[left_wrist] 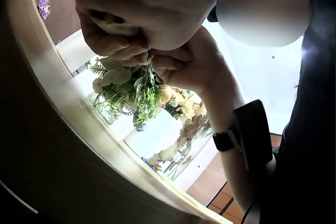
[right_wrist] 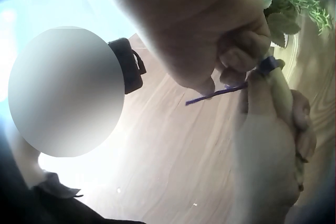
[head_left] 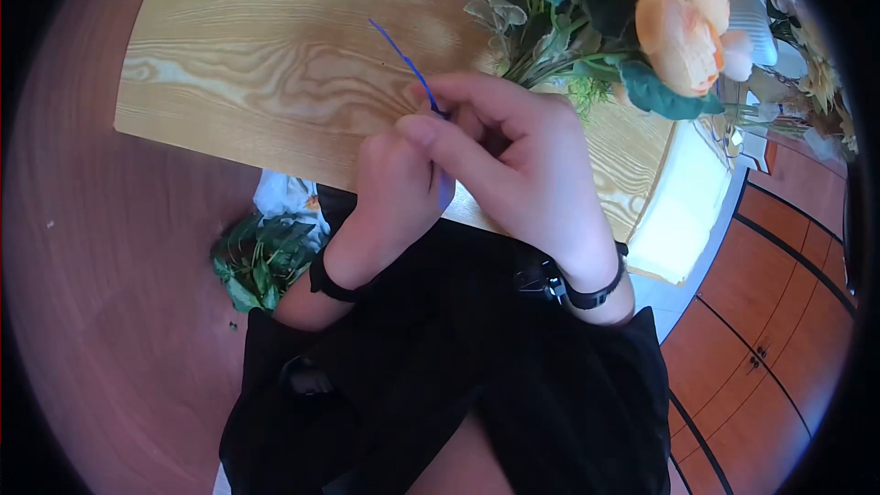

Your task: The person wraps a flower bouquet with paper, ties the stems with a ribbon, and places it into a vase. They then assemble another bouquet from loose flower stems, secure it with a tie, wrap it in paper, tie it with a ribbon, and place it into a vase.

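My left hand (head_left: 392, 179) is curled around the stems of a bouquet with peach flowers (head_left: 678, 32). Greenish stem (left_wrist: 109, 17) shows inside that fist in the left wrist view. The thumb and fingers of my right hand (head_left: 545, 165) pinch a thin blue tie (head_left: 401, 53) right against the left hand. One end of the tie sticks up free past the fingertips. In the right wrist view, the tie (right_wrist: 223, 92) looks purple and leads to a thicker purple turn (right_wrist: 268, 65) at the left fingertips. The bouquet's leaves spread beyond the right hand.
The wood-grain table (head_left: 275, 46) lies under the hands, its near edge by the lap. More flowers (head_left: 811, 55) stand at the far right. Green leaves (head_left: 266, 261) and a white bag (head_left: 284, 194) sit below the table's left side. Orange-brown cabinets (head_left: 752, 312) are at right.
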The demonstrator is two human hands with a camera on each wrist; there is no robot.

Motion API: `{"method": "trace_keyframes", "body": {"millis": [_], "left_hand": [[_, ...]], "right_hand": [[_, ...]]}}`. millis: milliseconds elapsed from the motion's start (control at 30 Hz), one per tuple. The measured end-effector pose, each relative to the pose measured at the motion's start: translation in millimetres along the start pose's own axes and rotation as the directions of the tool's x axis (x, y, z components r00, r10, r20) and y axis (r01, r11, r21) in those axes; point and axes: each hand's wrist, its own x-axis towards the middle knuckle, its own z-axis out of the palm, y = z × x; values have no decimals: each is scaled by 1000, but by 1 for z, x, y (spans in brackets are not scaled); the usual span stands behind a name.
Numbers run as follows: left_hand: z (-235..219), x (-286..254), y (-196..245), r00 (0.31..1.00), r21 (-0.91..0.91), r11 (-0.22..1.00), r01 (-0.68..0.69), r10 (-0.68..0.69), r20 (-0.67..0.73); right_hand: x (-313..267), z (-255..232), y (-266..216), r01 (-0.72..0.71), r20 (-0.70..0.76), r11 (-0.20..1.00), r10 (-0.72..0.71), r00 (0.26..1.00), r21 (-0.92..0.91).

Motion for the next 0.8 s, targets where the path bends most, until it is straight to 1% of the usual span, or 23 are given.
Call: {"method": "trace_keyframes", "body": {"millis": [33, 67, 100, 133, 167, 200, 233, 267, 300, 333, 367, 400, 433, 500, 533, 567, 600, 633, 667, 700, 733, 767, 800], "left_hand": [[0, -2, -2, 1000, 2, 1000, 0, 0, -2], [-1, -2, -1, 1000, 26, 1000, 8, -8, 8], [-1, -2, 0, 1000, 50, 999, 17, -18, 16], [-3, 0, 3, 1000, 52, 998, 23, -24, 11], [-4, 5, 7, 997, -26, 997, 74, -74, -15], [-5, 6, 9, 991, -104, 987, 126, -131, -39], [-4, 5, 8, 990, -102, 986, 129, -134, -41], [-2, 4, 7, 969, -226, 945, 235, -247, -28], [-1, 4, 7, 935, -346, 877, 333, -355, 1], [0, 5, 8, 934, -347, 876, 335, -356, 4], [-1, 8, 11, 934, -400, 857, 325, -358, -8], [-2, 10, 12, 932, -450, 836, 314, -362, -22], [0, 12, 12, 931, -448, 836, 316, -364, -22], [6, 16, 10, 947, -387, 890, 241, -303, -107], [6, 16, 10, 947, -388, 889, 243, -304, -104], [5, 16, 11, 938, -454, 844, 284, -342, -51], [3, 16, 13, 926, -515, 793, 326, -377, 7], [1, 16, 15, 926, -515, 792, 329, -377, 12], [-2, 16, 18, 900, -541, 745, 391, -431, 58], [-3, 16, 19, 870, -563, 693, 451, -482, 104], [-2, 16, 18, 869, -561, 692, 454, -483, 107], [1, 17, 18, 883, -560, 716, 417, -464, 64], [2, 18, 16, 896, -557, 740, 378, -443, 20]], "right_hand": [[2, 0, -1, -43, 110, 995, 53, 993, -93], [4, 1, 0, -42, 114, 995, 53, 992, -94], [5, 3, 3, 87, 13, 994, -86, 996, -65], [5, 5, 5, 217, -88, 975, -221, 971, -47], [4, 5, 8, 220, -80, 975, -223, 972, -43], [1, 4, 12, 264, -121, 963, -268, 956, -52], [-2, 2, 12, 306, -171, 949, -314, 934, -68], [-9, 6, 3, 164, -224, 981, -139, 965, 99], [-12, 7, 9, 162, -223, 982, -136, 965, 100], [-17, 10, 20, 202, -225, 964, -162, 961, 170], [-19, 11, 26, 243, -229, 940, -189, 955, 239], [-27, 11, 22, 124, -173, 952, -78, 982, 279], [-28, 12, 25, 123, -171, 952, -77, 982, 281], [-31, 14, 32, 235, -131, 962, -218, 967, 137], [-33, 16, 30, 220, -128, 963, -201, 971, 158], [-34, 16, 32, 216, -129, 963, -197, 972, 159], [-36, 15, 35, 201, -140, 960, -176, 975, 196], [-38, 15, 38, 188, -151, 954, -155, 976, 233], [-38, 14, 41, 184, -154, 955, -151, 977, 234], [-39, 12, 44, 170, -140, 944, -135, 981, 283], [-39, 12, 47, 156, -127, 930, -120, 985, 332], [-41, 13, 47, 155, -128, 930, -118, 985, 333], [-43, 16, 47, 114, -142, 889, -56, 988, 444]]}}
